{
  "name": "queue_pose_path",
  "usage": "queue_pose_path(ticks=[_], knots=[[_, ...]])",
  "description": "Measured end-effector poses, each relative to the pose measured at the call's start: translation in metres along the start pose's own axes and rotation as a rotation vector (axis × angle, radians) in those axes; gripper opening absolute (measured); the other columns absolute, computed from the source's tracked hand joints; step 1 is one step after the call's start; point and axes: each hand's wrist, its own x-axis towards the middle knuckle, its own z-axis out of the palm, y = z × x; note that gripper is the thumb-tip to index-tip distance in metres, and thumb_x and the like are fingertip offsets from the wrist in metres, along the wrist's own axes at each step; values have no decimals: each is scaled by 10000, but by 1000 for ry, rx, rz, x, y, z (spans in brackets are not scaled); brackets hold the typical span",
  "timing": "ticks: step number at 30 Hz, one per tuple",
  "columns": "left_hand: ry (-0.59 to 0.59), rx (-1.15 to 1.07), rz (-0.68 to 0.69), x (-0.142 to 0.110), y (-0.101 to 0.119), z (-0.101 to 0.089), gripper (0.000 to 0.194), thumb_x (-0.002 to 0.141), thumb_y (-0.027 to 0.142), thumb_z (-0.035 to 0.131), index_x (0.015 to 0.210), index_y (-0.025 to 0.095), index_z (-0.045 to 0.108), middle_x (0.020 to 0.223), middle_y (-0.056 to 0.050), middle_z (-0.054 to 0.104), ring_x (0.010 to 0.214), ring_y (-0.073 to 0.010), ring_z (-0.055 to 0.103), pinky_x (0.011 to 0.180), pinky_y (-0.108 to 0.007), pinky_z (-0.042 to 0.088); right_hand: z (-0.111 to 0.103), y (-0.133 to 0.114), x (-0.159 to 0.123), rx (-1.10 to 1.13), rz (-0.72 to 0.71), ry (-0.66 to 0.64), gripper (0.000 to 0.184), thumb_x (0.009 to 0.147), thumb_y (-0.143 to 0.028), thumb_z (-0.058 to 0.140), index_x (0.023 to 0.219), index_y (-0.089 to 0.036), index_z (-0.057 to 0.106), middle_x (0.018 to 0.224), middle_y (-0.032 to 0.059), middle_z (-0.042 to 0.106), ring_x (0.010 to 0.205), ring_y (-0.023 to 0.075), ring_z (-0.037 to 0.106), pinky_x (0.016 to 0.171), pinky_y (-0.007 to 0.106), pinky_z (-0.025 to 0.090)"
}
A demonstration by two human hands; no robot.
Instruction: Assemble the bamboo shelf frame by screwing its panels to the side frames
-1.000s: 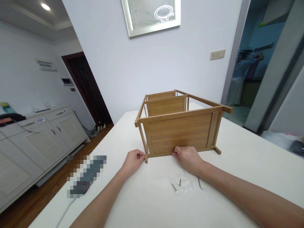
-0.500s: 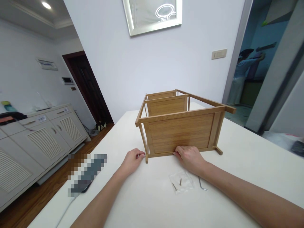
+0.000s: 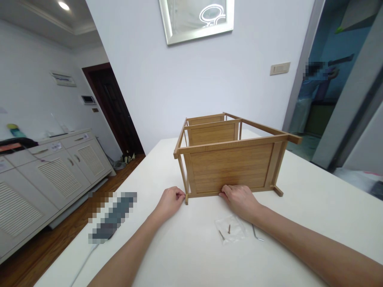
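Observation:
A wooden shelf rack [image 3: 230,165] lies on its side on the white table, its end panel facing me. At its lower left corner my left hand [image 3: 172,201] pinches with closed fingers right against the end of the leg; what is between the fingertips is hidden. My right hand [image 3: 239,199] grips the bottom rail of the panel near its middle, thumb in front. Below that hand, two screws [image 3: 229,229] lie on a clear plastic bag [image 3: 236,236]. A bent hex key [image 3: 257,236] sits right of the bag, its upper end hidden under my right wrist.
At the left, a blurred-out dark phone-like object [image 3: 113,217] with a white cable [image 3: 85,263] lies near the edge of the table [image 3: 191,255]. Behind the rack is a wall [image 3: 239,83]. A person [image 3: 309,87] stands in the doorway at the right.
My left fingers have closed further around the rack's lower left corner. My right hand keeps its grip. The whole view has shifted slightly.

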Motion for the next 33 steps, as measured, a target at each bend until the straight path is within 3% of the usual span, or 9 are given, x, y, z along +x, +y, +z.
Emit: queue_pose_path(ticks=[5, 11, 18, 25, 30, 33], knots=[[-19, -42, 9, -1, 1, -3, 143, 694, 169, 581, 717, 174, 721, 703, -9, 670, 636, -137, 584, 603, -245, 435, 0, 1, 0, 0, -3, 6, 236, 971, -237, 440, 824, -160, 607, 763, 54, 727, 681, 179, 666, 570, 273, 304], [-36, -72, 21, -2, -4, -5, 165, 710, 202, 615, 845, 171, 704, 741, -5, 660, 672, -138, 582, 626, -248, 449, -1, 0, -1, 0, -25, -1, 225, 967, -240, 444, 824, -163, 599, 784, 61, 726, 688, 180, 663, 569, 273, 313], [-49, -39, 85, 2, -4, 3, 146, 773, 108, 493, 732, 182, 613, 750, -10, 601, 702, -144, 567, 668, -263, 442, 3, 2, -1, 4, -28, 19, 212, 963, -235, 464, 804, -162, 584, 764, 61, 725, 675, 172, 664, 565, 271, 305], [-39, 26, 146, -4, -1, 6, 221, 891, 167, 397, 739, 207, 553, 821, -35, 562, 794, -183, 551, 770, -315, 433, 7, 5, -1, 1, -47, 51, 217, 964, -231, 455, 820, -161, 600, 721, 53, 720, 642, 174, 657, 549, 272, 292], [0, 22, 106, -7, -3, 3, 120, 850, 169, 468, 906, 203, 568, 887, -30, 597, 812, -175, 567, 755, -301, 439, 6, 5, -2, 9, -41, 63, 229, 966, -233, 451, 808, -161, 601, 704, 52, 716, 634, 172, 655, 547, 271, 290], [-5, 14, 96, -4, -6, 3, 101, 785, 137, 534, 855, 200, 572, 834, -11, 598, 775, -160, 563, 719, -274, 441, 7, 5, -2, 19, -42, 70, 229, 968, -236, 450, 813, -162, 601, 718, 49, 719, 637, 170, 654, 549, 275, 296]])
